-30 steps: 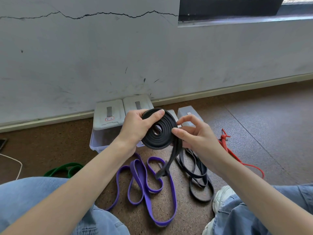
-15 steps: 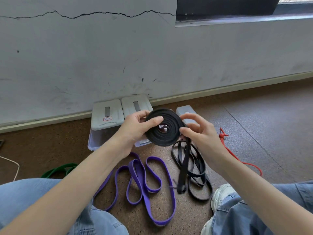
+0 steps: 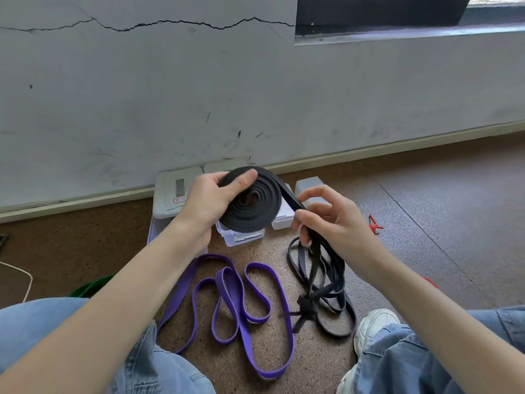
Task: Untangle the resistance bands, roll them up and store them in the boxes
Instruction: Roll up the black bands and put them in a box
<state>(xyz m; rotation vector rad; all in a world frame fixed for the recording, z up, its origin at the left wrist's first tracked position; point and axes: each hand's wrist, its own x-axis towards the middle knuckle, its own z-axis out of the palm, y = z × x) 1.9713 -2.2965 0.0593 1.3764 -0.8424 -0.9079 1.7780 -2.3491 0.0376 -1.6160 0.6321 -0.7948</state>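
Sitting on the brown floor [image 3: 426, 211] facing the cracked grey wall [image 3: 199, 95], you hold a black band [image 3: 252, 207] wound into a flat coil above the boxes. Your left hand [image 3: 211, 201] grips the coil, thumb across its front face and fingers behind it. Your right hand [image 3: 332, 220] pinches the loose tail of that same band just beside the coil, and the tail drops from your fingers toward the floor.

Below your right hand a loose heap of thin black bands [image 3: 326, 282] lies on the floor, its loops crossing so that you cannot count them. A purple band [image 3: 241, 302] lies in several loops between your knees, in front of the boxes. One green band [image 3: 91, 288] peeks out past your left forearm, and a red cord [image 3: 375, 224] shows beyond your right wrist, with another red scrap nearer your right forearm.

Four boxes stand by the foot of the wall: a white-lidded box [image 3: 173, 194] at the left, a second lid [image 3: 221, 167] behind the coil, a small clear box [image 3: 244, 238] under the coil, and another small box [image 3: 311, 186] further right. The coil and your hands hide much of them, so what they hold cannot be told. A white cable [image 3: 24, 275] curves in at the left edge of the floor.
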